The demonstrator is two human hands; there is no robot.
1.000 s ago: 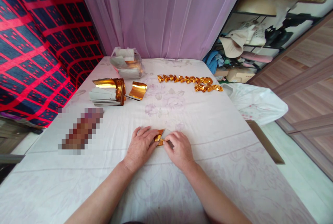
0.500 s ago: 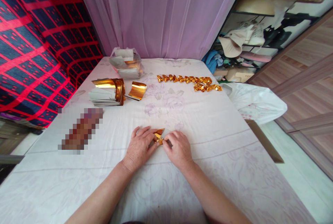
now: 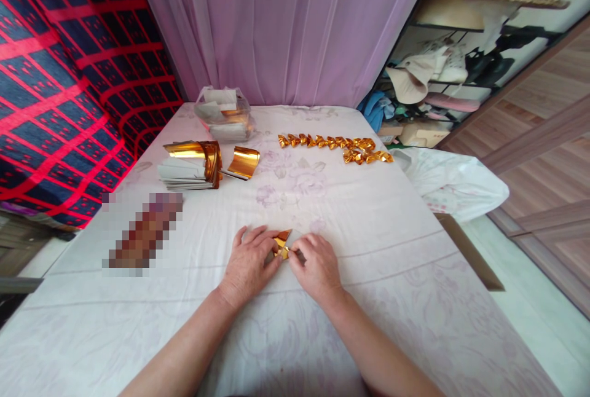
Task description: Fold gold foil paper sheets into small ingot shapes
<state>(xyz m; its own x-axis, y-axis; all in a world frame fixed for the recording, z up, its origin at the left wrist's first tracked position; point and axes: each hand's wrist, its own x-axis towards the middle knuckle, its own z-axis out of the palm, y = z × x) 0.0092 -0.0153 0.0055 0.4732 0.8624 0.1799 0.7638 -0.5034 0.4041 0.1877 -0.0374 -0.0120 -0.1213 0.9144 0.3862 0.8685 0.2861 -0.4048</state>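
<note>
Between my hands, low over the table's middle, is a partly folded sheet of gold foil paper [image 3: 283, 243], with its pale back showing at the right. My left hand [image 3: 250, 259] holds its left side, thumb and fingers pressed on the foil. With a pinch, my right hand [image 3: 316, 262] grips the right edge; the fingertips partly hide the paper. Further off lies a row of folded gold foil pieces [image 3: 327, 141], with a shorter row [image 3: 367, 157] just in front of its right end. A stack of foil sheets [image 3: 188, 169] stands left, a loose gold sheet [image 3: 244, 162] beside it.
A clear plastic bag [image 3: 224, 115] of more sheets sits at the table's far left corner. A blurred-out item [image 3: 146, 231] lies at the left. White plastic bag [image 3: 461, 182] and shelves with a cap [image 3: 410, 80] stand beyond the right edge. A purple curtain [image 3: 286, 28] hangs behind.
Both hands stay nearly in place on the foil sheet. The left thumb has shifted slightly, and more of the gold fold shows between the hands. The view has tilted a little.
</note>
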